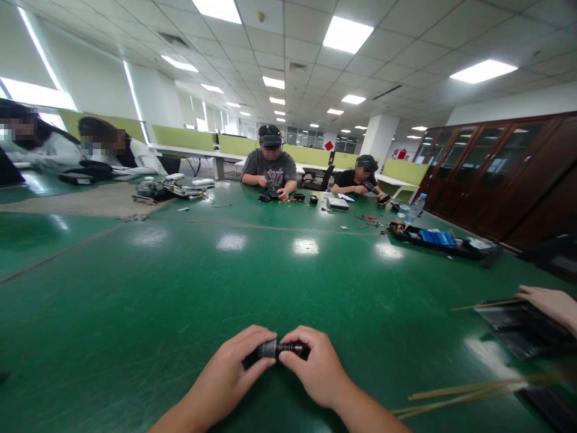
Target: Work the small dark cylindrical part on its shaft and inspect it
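Left-hand seam: a dark seam [63,254] slants over the green tabletop [148,313], with a beige mat [90,199] beyond it.
Left hand [229,368]: thumb and fingertips pinch the grey-collared end of a dark cylindrical part [268,349].
Held part: lies crosswise between the two hands, low in the view; whether it touches the table I cannot tell.
Right hand [319,368]: thumb and fingers pinch the ribbed, shaft-like end, fingertips just beside the left ones.
Room ahead: a broad green stretch separates the hands from the things at the far side.
Right-hand limits: thin yellow sticks [464,388] reach just beside the right forearm; farther out, a co-worker's hand [550,300] is over a blurred black object [523,328], its grip unclear.
Surface: glossy, mirroring lamps; along the far side, a heap of parts [174,187], a seated person in grey [282,165], a white box [337,204], a black tray [460,249] and a bottle [417,207].
Room: pale blinds [85,60] left, green partitions [183,137] mid, lit panelled ceiling [306,42], dark wooden cabinets [500,174] right.
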Tool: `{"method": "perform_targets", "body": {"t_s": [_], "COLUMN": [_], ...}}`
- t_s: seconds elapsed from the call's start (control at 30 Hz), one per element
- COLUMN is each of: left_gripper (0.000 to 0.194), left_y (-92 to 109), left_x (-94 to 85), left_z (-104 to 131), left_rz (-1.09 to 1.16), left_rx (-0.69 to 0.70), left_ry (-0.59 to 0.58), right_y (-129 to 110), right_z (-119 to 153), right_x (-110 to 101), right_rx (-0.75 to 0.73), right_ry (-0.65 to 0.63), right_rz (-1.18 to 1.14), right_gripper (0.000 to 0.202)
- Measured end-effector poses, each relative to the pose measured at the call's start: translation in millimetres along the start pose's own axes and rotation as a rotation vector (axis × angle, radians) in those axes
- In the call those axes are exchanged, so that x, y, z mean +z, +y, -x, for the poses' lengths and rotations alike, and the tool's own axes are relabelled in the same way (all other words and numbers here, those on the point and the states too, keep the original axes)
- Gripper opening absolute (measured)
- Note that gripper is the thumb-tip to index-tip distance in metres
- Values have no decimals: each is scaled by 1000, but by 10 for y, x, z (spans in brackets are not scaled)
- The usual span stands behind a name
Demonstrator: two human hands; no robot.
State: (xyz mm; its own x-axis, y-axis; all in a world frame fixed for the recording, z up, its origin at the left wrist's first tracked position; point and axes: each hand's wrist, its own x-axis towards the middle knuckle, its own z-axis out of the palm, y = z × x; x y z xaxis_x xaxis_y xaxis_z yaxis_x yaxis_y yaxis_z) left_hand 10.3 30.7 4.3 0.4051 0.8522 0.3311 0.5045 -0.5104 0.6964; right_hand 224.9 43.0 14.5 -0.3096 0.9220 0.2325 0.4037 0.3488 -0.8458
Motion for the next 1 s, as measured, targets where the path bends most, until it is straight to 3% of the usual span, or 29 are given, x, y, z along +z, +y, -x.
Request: {"method": "perform_targets", "body": {"t_s": [1.0], "left_gripper": [30], "left_y": [-14], "left_x": [-6], "left_z": [12], "left_rz": [-30], "left_rx": [-2], "left_ry": [-7], "right_y": [35], "right_z": [-2], "right_x": [6], "right_rx": [8], "right_ry": [19], "right_rz": [7], "right_gripper": [8]}}
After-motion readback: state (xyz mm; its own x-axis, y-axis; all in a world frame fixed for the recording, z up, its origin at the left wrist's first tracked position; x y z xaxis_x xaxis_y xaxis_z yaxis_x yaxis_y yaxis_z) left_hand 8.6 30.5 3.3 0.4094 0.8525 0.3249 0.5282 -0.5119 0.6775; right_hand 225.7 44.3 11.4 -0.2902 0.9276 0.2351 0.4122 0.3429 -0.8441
